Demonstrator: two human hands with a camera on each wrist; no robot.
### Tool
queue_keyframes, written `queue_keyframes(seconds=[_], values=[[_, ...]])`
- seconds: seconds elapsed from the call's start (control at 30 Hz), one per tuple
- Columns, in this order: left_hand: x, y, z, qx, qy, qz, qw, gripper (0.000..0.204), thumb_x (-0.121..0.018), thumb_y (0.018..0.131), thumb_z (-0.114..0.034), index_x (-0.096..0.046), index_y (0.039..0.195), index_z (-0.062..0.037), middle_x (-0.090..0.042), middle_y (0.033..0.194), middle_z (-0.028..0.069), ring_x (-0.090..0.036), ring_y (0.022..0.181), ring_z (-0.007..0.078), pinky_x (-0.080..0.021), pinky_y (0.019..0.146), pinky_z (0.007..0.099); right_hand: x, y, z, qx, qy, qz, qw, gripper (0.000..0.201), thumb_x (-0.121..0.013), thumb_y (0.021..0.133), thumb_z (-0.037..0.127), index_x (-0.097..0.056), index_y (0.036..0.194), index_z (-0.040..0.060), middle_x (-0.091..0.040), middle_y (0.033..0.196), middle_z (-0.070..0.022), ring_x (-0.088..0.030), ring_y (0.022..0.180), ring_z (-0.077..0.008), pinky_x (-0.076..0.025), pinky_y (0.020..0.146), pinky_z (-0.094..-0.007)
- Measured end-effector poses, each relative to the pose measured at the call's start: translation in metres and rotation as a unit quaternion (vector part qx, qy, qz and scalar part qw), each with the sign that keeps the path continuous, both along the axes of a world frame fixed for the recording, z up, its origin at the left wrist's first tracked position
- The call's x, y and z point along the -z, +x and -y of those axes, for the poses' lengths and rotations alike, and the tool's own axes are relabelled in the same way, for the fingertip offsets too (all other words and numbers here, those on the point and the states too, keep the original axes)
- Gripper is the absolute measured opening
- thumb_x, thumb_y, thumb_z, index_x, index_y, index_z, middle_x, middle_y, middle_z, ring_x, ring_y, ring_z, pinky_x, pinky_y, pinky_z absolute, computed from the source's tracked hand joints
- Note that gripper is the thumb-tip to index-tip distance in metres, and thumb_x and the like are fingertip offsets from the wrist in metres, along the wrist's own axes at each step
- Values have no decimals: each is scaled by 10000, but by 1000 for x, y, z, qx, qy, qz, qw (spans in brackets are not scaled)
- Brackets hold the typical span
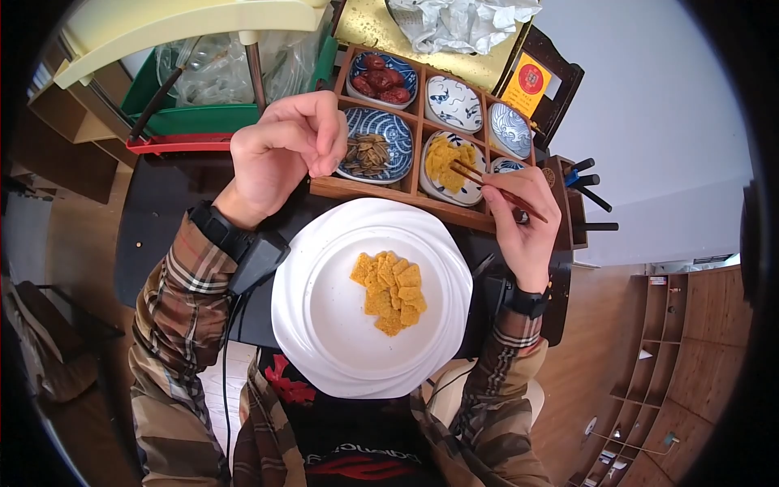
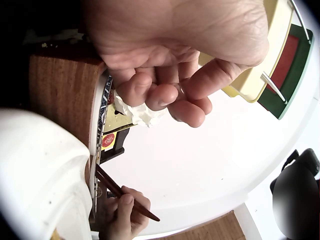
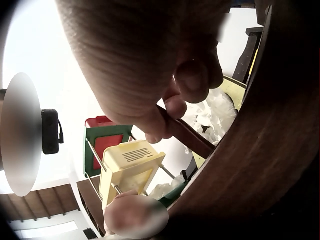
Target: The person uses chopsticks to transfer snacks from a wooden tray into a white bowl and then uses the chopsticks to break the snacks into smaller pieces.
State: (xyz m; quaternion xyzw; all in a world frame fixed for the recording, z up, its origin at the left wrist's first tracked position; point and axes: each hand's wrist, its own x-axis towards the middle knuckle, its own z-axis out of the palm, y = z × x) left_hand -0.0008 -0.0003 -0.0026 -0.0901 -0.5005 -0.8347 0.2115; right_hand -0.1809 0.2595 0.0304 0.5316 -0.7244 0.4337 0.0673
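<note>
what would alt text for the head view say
A right hand holds chopsticks at yellow chips in a bowl, inside a wooden tray. The left hand is loosely curled near some seeds; lower in frame, a white plate holds orange crisps.

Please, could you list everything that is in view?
Chopsticks: two, brown, tips at chips
Chips: pile, yellow, in dish
Dates: several, red, in dish
Seeds: pile, brown, in dish
Dishes: six visible, blue and white, in tray
Tray: one, brown, beyond plate
Plate: one, white, before person
Crackers: pile, orange, on plate
Table: one, black, under tray
Wrapping: heap, white, beyond tray
Card: one, yellow, beyond tray
Rack: one, cream and green, left
Bags: count unclear, transparent, in rack
Shelves: several, brown, far right
Sleeves: two, brown, on arms
Left grip: one, near seeds
Right grip: one, holding chopsticks
</note>
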Motion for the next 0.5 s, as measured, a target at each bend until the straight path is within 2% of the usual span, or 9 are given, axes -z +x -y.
queue_keyframes(seconds=[0.43,0.5], values=[[1,0,1,-1,-6,-3,1000,100,-477,755,-137,-508,743,-43,-558,682,95,-473,590,129,-362,552,243,-1,0,-2,5,0,33,999,164,-732,852,-33,-712,1007,19,-623,890,-58,-597,736,-116,-460,600,-213],[0,0,0,0,-1,-1,1000,98,-477,755,-136,-507,741,-43,-557,680,95,-471,589,129,-358,549,245,-3,2,1,-13,11,-7,1000,161,-734,851,-29,-713,1003,20,-623,889,-60,-591,730,-119,-455,598,-219]])
